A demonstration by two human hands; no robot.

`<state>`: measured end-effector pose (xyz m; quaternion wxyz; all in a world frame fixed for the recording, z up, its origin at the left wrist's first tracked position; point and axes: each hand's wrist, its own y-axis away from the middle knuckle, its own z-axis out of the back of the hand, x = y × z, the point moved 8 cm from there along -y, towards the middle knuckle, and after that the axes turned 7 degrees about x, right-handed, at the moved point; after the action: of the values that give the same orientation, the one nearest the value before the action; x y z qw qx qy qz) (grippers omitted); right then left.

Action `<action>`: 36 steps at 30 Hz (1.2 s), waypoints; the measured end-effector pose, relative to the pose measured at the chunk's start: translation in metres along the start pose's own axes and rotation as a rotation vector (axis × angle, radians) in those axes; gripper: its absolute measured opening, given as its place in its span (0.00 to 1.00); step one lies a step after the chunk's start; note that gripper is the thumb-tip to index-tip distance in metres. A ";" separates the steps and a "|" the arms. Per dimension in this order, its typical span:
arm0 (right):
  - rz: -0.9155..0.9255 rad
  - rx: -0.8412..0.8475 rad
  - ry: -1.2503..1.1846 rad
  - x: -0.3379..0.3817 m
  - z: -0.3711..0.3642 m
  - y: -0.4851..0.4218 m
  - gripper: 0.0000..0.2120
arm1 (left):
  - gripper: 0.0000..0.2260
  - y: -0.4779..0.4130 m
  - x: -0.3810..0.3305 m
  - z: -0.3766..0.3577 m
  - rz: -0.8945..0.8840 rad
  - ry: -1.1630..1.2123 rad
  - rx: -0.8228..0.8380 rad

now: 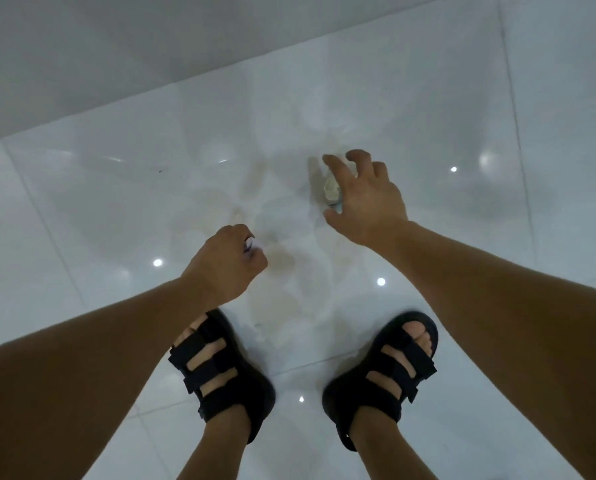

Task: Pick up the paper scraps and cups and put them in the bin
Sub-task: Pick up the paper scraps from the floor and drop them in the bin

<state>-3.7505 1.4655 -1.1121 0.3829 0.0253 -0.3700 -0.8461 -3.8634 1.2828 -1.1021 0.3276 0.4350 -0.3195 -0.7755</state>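
Tiles (109, 202): L hand (225, 263) grips 1 scrap (251, 244); R hand (367, 199) over 1 cup(?) (331, 189).

Pretty plain getup: left forearm (99, 341) and right forearm (497, 306) are both bare. On the feet, chunky black open-toe sandals with wide straps, left sandal (220, 368) around 7 o'clock, right sandal (390, 372) around 5 o'clock.

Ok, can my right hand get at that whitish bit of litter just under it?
Probably yes. The right hand is spread just over the whitish litter, forefinger and thumb either side, with nothing between. The left hand, curled round a paper scrap, is clear of it.
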 end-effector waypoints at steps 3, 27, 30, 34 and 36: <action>-0.031 0.072 0.077 0.008 -0.031 -0.016 0.30 | 0.12 0.006 0.034 -0.006 0.049 -0.017 0.010; 0.375 0.115 0.174 0.259 0.185 0.202 0.15 | 0.10 0.325 -0.001 0.187 0.183 0.205 -0.230; 0.515 0.118 0.309 0.313 0.209 0.250 0.17 | 0.10 0.401 0.011 0.193 0.293 0.256 -0.299; 0.678 0.148 0.479 0.373 0.233 0.329 0.18 | 0.10 0.507 0.016 0.194 0.396 0.392 -0.414; 0.733 0.159 0.503 0.400 0.244 0.370 0.18 | 0.09 0.563 0.014 0.188 0.418 0.468 -0.493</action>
<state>-3.8798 1.1869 -0.6002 0.7320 0.1267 -0.3137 -0.5913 -3.9056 0.9845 -0.5905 0.6368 0.4341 -0.1220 -0.6254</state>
